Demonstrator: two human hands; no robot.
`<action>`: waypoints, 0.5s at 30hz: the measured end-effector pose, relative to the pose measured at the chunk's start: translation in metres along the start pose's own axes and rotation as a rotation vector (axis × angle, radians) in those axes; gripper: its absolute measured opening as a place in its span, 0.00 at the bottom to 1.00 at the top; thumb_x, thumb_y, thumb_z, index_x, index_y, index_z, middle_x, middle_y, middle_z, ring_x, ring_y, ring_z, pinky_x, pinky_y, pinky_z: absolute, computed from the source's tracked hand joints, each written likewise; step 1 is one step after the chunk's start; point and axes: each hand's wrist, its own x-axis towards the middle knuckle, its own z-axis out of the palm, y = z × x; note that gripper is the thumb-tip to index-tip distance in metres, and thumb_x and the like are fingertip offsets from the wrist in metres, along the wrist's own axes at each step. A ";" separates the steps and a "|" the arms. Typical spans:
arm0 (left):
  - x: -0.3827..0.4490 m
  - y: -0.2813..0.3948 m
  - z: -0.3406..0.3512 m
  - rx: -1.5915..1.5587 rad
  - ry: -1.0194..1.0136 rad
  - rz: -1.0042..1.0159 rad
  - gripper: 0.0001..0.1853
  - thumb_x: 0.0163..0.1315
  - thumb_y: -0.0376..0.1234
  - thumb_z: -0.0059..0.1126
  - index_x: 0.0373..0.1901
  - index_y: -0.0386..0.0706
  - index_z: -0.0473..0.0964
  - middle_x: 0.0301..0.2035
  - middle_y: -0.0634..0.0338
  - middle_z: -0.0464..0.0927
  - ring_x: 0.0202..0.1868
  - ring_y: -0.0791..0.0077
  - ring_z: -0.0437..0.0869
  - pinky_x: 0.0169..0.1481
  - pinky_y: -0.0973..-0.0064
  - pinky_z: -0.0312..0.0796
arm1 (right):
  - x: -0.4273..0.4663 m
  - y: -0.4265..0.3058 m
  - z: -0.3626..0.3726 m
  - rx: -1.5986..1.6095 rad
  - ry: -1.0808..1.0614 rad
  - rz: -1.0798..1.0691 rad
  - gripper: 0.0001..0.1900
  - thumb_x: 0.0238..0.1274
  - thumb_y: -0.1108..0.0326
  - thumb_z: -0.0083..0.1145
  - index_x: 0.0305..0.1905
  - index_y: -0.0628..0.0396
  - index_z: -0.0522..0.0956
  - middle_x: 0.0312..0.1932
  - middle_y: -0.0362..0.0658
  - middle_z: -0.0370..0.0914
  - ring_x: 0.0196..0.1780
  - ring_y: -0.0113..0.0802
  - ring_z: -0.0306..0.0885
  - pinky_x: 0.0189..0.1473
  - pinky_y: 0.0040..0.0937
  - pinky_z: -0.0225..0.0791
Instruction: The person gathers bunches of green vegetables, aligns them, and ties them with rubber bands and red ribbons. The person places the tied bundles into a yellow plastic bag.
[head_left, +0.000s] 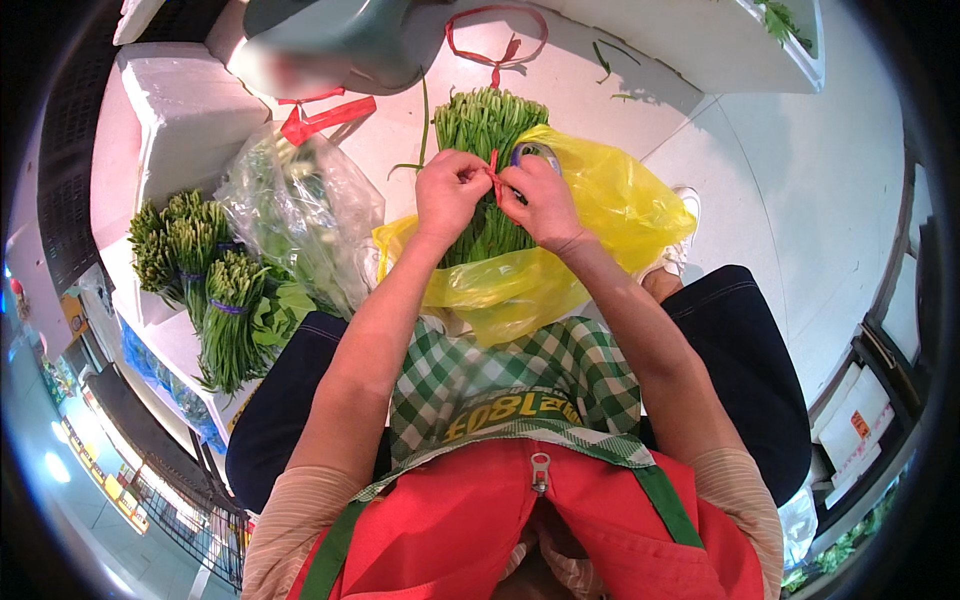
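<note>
A large bundle of long green stalks, perhaps garlic chives (491, 120), lies in front of me, partly in an open yellow plastic bag (615, 202). My left hand (454, 184) pinches a thin red tie (493, 174) over the bundle, and my right hand (541, 202) grips the same tie just beside it. A roll of purple-edged tape (538, 154) shows behind my right hand, touching it or close to it. How the tie passes under the bundle is hidden.
Smaller green bunches with purple bands (232, 307) stand at the left, near a clear plastic bag of greens (300, 195) and a white foam box (180, 97). A red tie loop (499, 60) and loose stalks (604, 64) lie on the floor ahead. Another foam box (750, 52) stands upper right.
</note>
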 end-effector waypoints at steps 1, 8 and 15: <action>0.001 -0.002 0.000 0.003 0.005 0.029 0.05 0.48 0.29 0.63 0.27 0.37 0.80 0.25 0.55 0.77 0.26 0.67 0.80 0.33 0.72 0.73 | -0.003 0.000 0.003 0.056 0.062 0.020 0.08 0.52 0.73 0.62 0.38 0.55 0.76 0.32 0.49 0.70 0.39 0.49 0.72 0.39 0.43 0.67; 0.003 -0.006 -0.004 -0.017 -0.078 0.033 0.05 0.47 0.26 0.64 0.27 0.37 0.81 0.24 0.58 0.75 0.25 0.72 0.77 0.33 0.76 0.71 | -0.005 -0.004 0.013 -0.027 0.124 0.150 0.08 0.55 0.72 0.63 0.40 0.56 0.77 0.32 0.48 0.72 0.37 0.46 0.74 0.40 0.37 0.70; 0.002 -0.012 0.001 -0.234 -0.012 -0.055 0.05 0.48 0.24 0.62 0.28 0.37 0.80 0.27 0.61 0.73 0.26 0.78 0.74 0.33 0.81 0.69 | -0.014 0.007 0.025 0.357 0.231 0.430 0.03 0.59 0.73 0.59 0.37 0.58 0.77 0.32 0.40 0.76 0.38 0.29 0.76 0.38 0.27 0.69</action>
